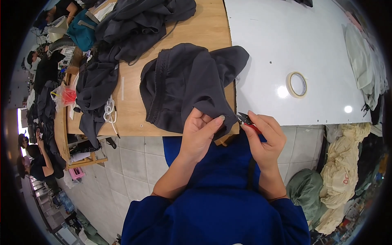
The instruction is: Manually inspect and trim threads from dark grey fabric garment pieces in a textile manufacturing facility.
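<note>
A dark grey garment (175, 85) with a gathered, elastic-looking waistband lies bunched at the near edge of the wooden table (208, 30). My left hand (200, 132) pinches a fold of it, thumb on top, at its lower right part. In my right hand (266, 136) are small thread snips (248, 121) with dark blades and a red handle, gripped between thumb and fingers. Their tips point left and meet the garment's edge by my left hand. Whether a thread lies between the blades is too small to tell.
A white table (281, 49) adjoins on the right, bearing a roll of tape (297, 85). More dark grey garments (143, 24) pile up at the far left, near a coiled white cable (109, 111). Fabric heaps (339, 171) stand on the floor at right. Other people (38, 159) are at left.
</note>
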Demonstrator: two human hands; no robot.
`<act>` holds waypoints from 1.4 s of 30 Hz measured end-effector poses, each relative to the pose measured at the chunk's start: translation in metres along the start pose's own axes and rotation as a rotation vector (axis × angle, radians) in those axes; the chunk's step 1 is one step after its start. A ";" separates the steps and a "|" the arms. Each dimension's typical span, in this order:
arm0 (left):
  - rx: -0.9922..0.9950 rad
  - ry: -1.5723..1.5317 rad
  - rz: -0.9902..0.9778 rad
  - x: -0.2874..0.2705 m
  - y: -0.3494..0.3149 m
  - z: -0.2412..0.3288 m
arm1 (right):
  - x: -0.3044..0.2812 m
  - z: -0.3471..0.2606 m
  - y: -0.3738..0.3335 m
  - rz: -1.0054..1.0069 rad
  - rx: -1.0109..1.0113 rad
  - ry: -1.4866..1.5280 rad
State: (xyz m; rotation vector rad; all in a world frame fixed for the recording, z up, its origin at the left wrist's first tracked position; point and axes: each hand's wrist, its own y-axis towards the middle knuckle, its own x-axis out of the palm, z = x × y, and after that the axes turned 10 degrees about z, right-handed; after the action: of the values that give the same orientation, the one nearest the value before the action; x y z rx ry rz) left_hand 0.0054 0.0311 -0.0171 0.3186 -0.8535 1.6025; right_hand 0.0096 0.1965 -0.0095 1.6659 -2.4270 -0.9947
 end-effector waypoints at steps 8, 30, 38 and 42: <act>0.027 0.003 0.037 0.005 -0.004 -0.006 | 0.003 -0.003 -0.001 -0.022 -0.002 0.072; 0.043 0.010 0.035 0.005 -0.005 -0.008 | 0.001 -0.002 -0.005 -0.048 0.061 0.106; 0.053 0.056 0.028 0.002 -0.006 -0.010 | -0.003 -0.002 -0.008 -0.087 0.113 0.092; 0.037 0.022 0.031 0.002 -0.005 -0.010 | -0.001 0.000 -0.006 -0.047 0.091 0.098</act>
State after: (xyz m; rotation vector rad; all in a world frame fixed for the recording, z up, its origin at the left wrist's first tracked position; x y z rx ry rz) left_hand 0.0125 0.0390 -0.0208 0.3145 -0.8169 1.6494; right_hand 0.0150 0.1959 -0.0124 1.7625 -2.4150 -0.7977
